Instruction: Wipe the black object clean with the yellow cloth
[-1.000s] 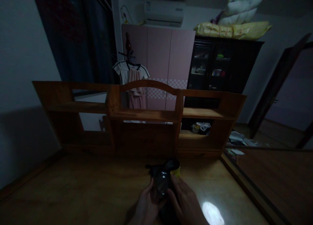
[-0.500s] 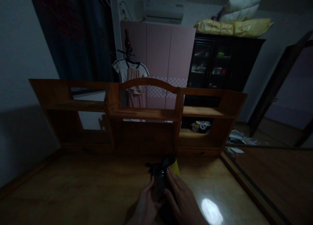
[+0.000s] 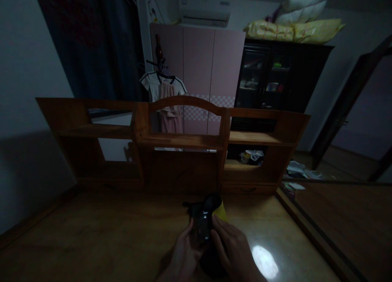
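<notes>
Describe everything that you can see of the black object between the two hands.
The black object is dark and glossy, with small glints on its face and a rounded top. It stands roughly upright over the wooden desk, the left hand clasping its left side, the right hand its right. A yellow piece shows behind it. Dim light hides what it is.

A: What is the dark object (image 3: 204, 221) in front?

B: Too dim to name. The left hand (image 3: 183, 257) and right hand (image 3: 234, 253) holding it cover its lower part, and both wrists run off the bottom edge.

A: The yellow thing (image 3: 221, 210) behind it?

B: Mostly hidden.

A: And the clutter (image 3: 251, 155) in the shelf (image 3: 183, 141)?

B: Too small and dark to identify. So are the items behind the cabinet (image 3: 294, 78) glass. The bedding (image 3: 306, 27) on top is cut by the upper edge.
</notes>
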Demonstrator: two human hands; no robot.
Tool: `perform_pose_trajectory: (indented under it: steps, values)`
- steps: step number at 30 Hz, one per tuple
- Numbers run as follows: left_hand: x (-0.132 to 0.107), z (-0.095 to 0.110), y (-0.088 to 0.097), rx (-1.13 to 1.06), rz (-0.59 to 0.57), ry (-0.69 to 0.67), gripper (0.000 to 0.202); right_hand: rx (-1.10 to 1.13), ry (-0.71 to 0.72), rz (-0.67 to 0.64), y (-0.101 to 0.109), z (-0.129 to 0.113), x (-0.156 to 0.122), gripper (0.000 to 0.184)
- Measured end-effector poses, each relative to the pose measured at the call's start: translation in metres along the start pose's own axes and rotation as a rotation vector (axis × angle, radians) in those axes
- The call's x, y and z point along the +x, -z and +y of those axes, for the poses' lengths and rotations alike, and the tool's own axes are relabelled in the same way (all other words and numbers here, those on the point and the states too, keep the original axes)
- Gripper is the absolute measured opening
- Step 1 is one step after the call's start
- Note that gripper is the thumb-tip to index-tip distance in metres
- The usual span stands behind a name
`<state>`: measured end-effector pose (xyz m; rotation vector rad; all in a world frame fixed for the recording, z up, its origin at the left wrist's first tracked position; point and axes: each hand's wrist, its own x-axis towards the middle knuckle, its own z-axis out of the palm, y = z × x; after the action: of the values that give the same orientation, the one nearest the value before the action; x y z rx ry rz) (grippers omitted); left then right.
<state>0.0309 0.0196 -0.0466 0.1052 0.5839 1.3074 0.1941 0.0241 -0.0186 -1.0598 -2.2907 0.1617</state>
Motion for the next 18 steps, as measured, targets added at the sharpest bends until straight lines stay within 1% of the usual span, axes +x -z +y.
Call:
perform_pose_trajectory:
  steps: [3, 6, 13, 18]
  values:
    - [0.0014, -0.0005, 0.0011, -0.008, -0.013, 0.011, 0.024, 0.002, 0.011, 0.0, 0.0019, 0.0001, 0.0006, 0.041]
    - [0.0036, -0.0008, 0.0033, -0.021, -0.022, 0.002, 0.023, 0.01, 0.012, -0.009, -0.0001, 0.001, 0.0003, 0.045]
    - [0.0055, 0.0001, 0.0045, -0.003, 0.044, -0.01, 0.02, 0.026, -0.007, -0.007, -0.0015, 0.0002, -0.0005, 0.058]
    - [0.006, 0.0008, 0.0033, -0.021, 0.023, -0.003, 0.018, 0.043, 0.011, -0.049, 0.0017, 0.0008, 0.0005, 0.06]
